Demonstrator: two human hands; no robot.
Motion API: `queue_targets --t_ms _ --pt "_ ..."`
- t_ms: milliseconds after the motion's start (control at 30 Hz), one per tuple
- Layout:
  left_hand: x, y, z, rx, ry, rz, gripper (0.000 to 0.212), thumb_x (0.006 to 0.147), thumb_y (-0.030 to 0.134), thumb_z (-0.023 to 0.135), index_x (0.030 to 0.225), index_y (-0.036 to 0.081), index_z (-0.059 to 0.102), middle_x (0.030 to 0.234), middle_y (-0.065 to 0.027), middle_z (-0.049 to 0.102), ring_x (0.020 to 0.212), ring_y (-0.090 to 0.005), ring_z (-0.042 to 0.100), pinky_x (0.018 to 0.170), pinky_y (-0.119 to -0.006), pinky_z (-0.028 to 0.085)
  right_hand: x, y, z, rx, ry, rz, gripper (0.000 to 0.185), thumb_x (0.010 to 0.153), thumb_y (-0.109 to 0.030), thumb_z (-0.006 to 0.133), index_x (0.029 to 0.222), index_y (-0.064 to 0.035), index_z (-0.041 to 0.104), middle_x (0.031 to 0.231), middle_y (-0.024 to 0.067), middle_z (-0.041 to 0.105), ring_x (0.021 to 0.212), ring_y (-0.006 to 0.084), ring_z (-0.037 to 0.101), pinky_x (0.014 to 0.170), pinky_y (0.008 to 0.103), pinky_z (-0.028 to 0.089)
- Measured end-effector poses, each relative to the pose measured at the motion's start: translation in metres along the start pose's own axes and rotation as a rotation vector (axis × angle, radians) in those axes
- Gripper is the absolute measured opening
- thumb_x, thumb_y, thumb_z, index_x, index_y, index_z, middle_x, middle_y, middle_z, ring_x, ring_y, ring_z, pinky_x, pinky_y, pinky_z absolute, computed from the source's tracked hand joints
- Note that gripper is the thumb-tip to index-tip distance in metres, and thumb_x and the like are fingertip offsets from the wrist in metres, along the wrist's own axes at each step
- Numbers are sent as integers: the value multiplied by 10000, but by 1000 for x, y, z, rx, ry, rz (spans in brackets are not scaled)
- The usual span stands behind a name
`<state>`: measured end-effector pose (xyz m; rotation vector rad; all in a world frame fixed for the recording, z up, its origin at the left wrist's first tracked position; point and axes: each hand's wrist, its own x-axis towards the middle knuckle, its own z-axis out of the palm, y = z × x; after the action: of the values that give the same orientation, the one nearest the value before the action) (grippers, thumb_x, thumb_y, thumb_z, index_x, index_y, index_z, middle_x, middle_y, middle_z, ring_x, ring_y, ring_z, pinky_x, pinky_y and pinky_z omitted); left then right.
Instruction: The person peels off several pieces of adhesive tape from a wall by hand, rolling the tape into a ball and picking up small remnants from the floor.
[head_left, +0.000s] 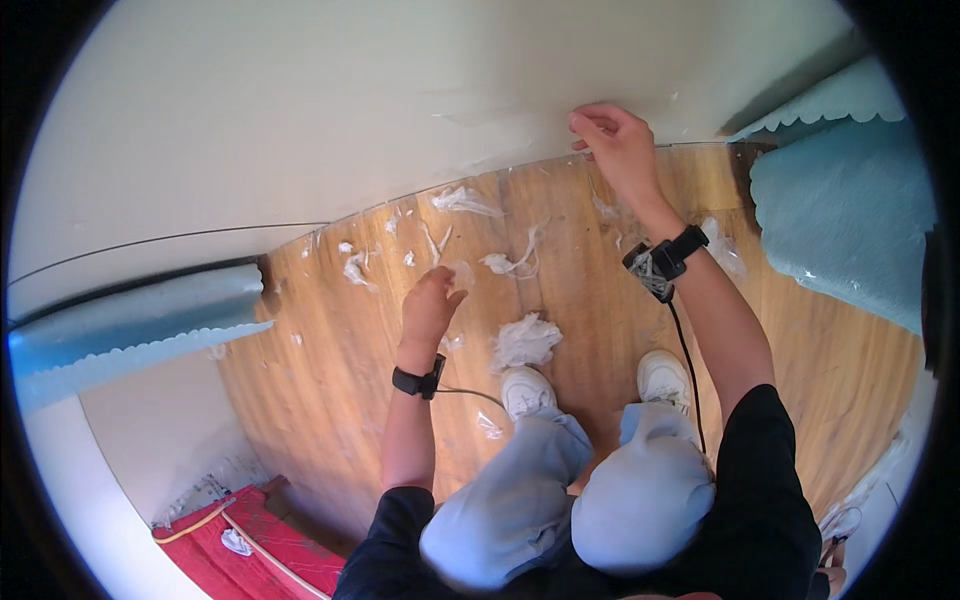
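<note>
My left hand (431, 304) is over the floor, its fingers curled and its thumb apart. A scrap of clear film (463, 276) shows at its fingertips; whether they grip it is unclear. Further forward, my right hand (616, 144) is raised in front of a pale wall panel (360, 97), thumb and forefinger close together. Anything thin between those fingers is too small to make out. Wrinkled scraps of clear plastic film (461, 200) lie on the wood-look floor (585, 300) along the panel's base. Before my shoe sits a larger crumpled wad of film (527, 339).
Light-blue scalloped covers hang at the left (142, 315) and right (840, 202). A red cloth-covered item (277, 555) with a pale rod is at lower left. Black wrist devices trail cables (686, 360) past my legs. White shoes (664, 379) stand on the floor.
</note>
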<state>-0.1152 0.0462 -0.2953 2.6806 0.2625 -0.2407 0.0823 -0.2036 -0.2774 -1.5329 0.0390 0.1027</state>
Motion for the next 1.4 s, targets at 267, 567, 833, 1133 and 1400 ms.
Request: queue_targets --t_ms 267,567,833,1133,1400 --pt "5 0 -11 -10 -196 -448 216 764 230 676 805 22 634 607 -119 627 573 -265 628 540 -345 494 -2 -3 14 109 102 -24 196 791 -153 654 863 28 638 709 53 639 611 112 622 556 226 486" --pt "-6 7 -36 171 -205 -229 316 728 195 692 987 35 606 868 -125 663 800 -270 637 685 -359 498 -4 -3 25 134 61 -102 177 794 -156 642 808 19 616 682 48 627 581 103 590 559 231 469" --pt "0 54 -83 186 121 -54 236 730 207 711 859 24 634 920 -110 638 837 -287 610 685 -350 481 -16 2 36 -18 -46 -184 168 781 -170 646 769 -11 595 650 47 620 585 112 592 568 253 474" --pt "31 81 -53 -10 52 66 213 722 199 723 848 48 638 856 -95 650 741 -227 641 630 -329 488 -15 -7 34 -306 149 -156 309 748 -314 688 724 -22 594 638 82 622 581 201 611 547 306 469" --pt "74 113 -40 -232 152 136 207 732 189 718 829 30 629 827 -105 653 723 -227 643 625 -322 489 -2 -8 30 -605 97 -293 325 831 -370 572 781 -54 626 647 105 628 610 305 608 587 385 479"
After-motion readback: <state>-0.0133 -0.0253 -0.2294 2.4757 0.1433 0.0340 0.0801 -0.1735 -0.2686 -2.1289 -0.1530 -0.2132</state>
